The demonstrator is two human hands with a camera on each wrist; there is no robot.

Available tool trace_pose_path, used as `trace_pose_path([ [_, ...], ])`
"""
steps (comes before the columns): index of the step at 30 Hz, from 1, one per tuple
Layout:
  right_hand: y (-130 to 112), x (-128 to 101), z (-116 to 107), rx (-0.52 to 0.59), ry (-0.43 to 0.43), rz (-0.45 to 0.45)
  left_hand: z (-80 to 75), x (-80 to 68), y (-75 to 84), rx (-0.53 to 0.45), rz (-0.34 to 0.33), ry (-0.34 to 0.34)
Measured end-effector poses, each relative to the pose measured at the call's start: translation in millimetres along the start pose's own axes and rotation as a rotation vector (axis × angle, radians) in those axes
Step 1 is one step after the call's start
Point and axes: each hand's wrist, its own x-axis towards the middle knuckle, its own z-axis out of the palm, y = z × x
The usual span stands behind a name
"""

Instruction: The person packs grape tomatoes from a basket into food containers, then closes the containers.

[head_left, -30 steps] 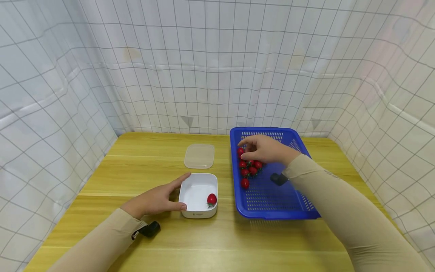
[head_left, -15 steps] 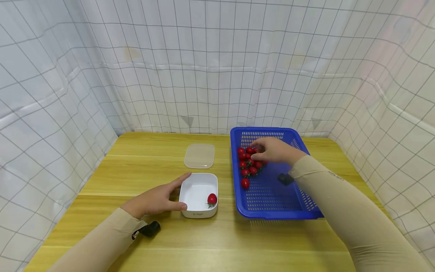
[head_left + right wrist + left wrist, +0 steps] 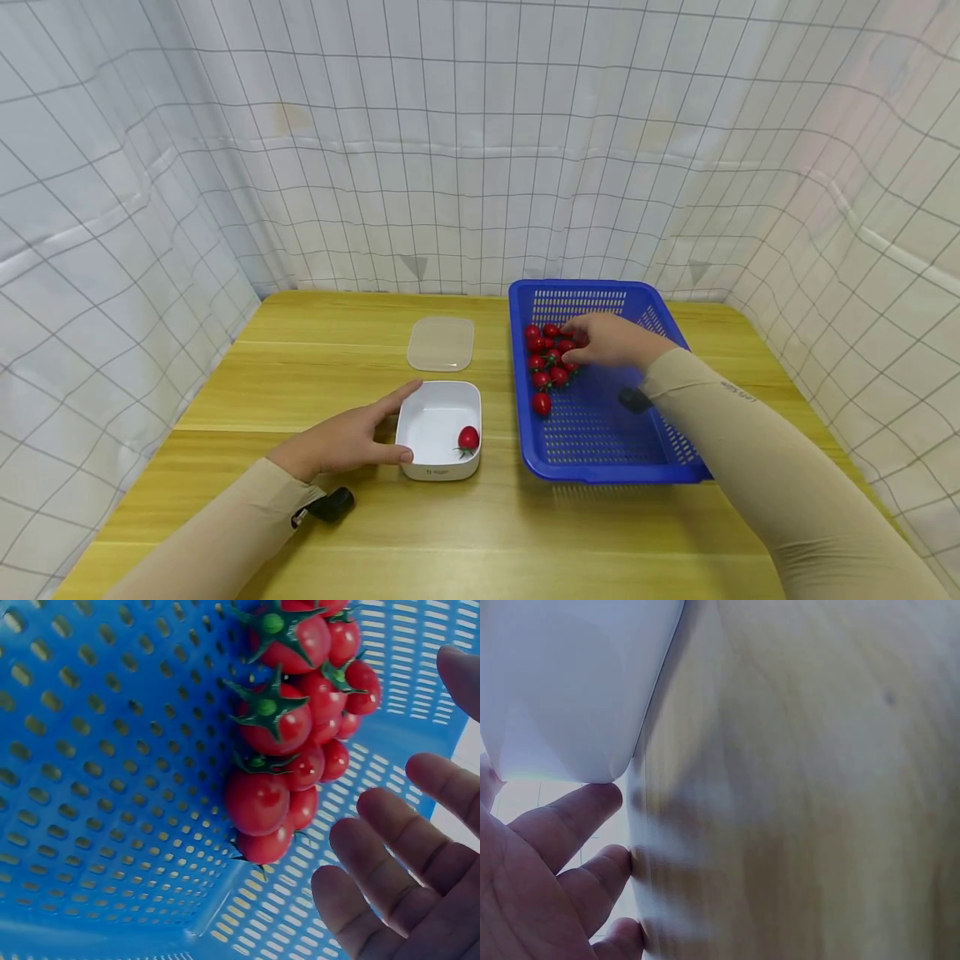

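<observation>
In the head view my left hand (image 3: 341,442) rests against the left side of a small white square food box (image 3: 437,417). Its thumb touches the front left corner and its index finger the back left one. One red cherry tomato (image 3: 468,438) with a green stem lies in the box's right front corner. My right hand (image 3: 611,340) hovers inside a blue plastic basket (image 3: 600,450), over several cherry tomatoes (image 3: 542,404). In the right wrist view its fingers (image 3: 375,862) are extended beside the cluster, with nothing between them.
A translucent square lid (image 3: 441,344) lies on the wooden table (image 3: 480,542) behind the white box. The basket's raised rim stands to the right of the box. A white checked curtain (image 3: 480,150) encloses the table's back and sides.
My right hand has shifted right and a little nearer within the basket, and more tomatoes show at its back left. The left hand, box and lid stay where they were.
</observation>
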Motion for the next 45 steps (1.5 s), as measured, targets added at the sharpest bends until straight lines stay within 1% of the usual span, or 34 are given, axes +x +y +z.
trace_pose_path([
  [10,2.2,-3.6,6.3,-0.043,-0.045,0.02,0.3,0.9,-0.1,-0.004,0.01,0.001],
  [23,-3.5,-5.9,13.4,-0.041,-0.125,-0.032,0.4,0.3,-0.2,-0.017,0.005,-0.001],
  [31,-4.0,-6.0,15.7,-0.048,-0.131,-0.019,0.5,0.2,0.5,-0.028,0.0,-0.003],
  [34,-4.5,-5.6,16.4,-0.051,-0.13,-0.016,0.5,0.2,0.7,-0.017,-0.003,-0.001],
  [40,-5.0,-4.6,17.0,-0.077,-0.127,-0.033,0.5,0.0,1.0,-0.02,-0.003,0.001],
  [45,-6.9,-5.3,17.0,-0.065,-0.131,-0.023,1.2,0.4,-0.8,-0.016,-0.002,0.003],
])
